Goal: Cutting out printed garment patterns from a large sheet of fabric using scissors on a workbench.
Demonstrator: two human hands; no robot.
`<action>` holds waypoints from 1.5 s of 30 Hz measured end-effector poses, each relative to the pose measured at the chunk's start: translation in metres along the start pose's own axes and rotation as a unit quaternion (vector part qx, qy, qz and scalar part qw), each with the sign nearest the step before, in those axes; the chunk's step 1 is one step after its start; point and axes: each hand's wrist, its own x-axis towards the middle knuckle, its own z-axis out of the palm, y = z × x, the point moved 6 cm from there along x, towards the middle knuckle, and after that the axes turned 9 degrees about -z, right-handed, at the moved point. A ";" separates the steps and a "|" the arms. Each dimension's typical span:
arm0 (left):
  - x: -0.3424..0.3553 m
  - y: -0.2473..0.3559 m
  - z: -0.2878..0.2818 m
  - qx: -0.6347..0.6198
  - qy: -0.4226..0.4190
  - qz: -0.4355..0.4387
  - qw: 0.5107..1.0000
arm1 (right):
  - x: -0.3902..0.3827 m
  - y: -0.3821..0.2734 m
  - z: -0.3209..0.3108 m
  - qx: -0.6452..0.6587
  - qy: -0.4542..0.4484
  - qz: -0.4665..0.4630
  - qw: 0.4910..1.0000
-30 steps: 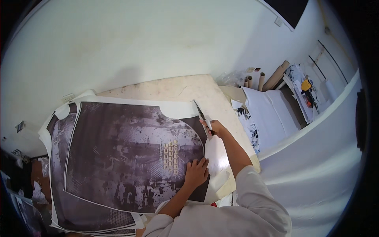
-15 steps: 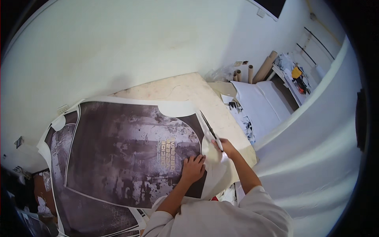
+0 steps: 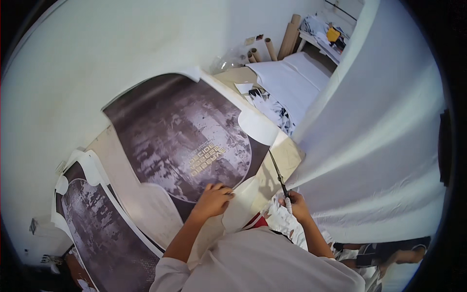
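A dark purple-grey printed fabric panel point(image 3: 170, 121) with white margins and gold lettering lies slantwise over the table. My left hand point(image 3: 212, 200) is closed on its near edge, fingers curled over the dark border beside a loose white strip point(image 3: 241, 202). Long scissors point(image 3: 279, 176) are in my right hand point(image 3: 295, 207), to the right of the panel. Their blades point away from me, with the tips near the panel's right corner. Whether the blades touch the fabric I cannot tell.
Another printed panel point(image 3: 109, 228) lies at the left. White curtain fabric point(image 3: 360, 160) hangs along the right. Beyond the pale table point(image 3: 293, 155) are white cloth point(image 3: 292, 73), scraps point(image 3: 272, 109) and cardboard tubes point(image 3: 271, 49). Crumpled white material point(image 3: 283, 221) lies below my right hand.
The upper panel has turned and shifted up and away, uncovering more of the panel at left. My left hand has moved left, and the scissors have come lower and to the right. The view has shifted too.
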 end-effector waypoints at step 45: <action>0.075 -0.087 -0.274 0.275 0.473 -0.386 0.742 | 0.065 -0.090 0.014 -0.097 -0.054 -0.130 0.985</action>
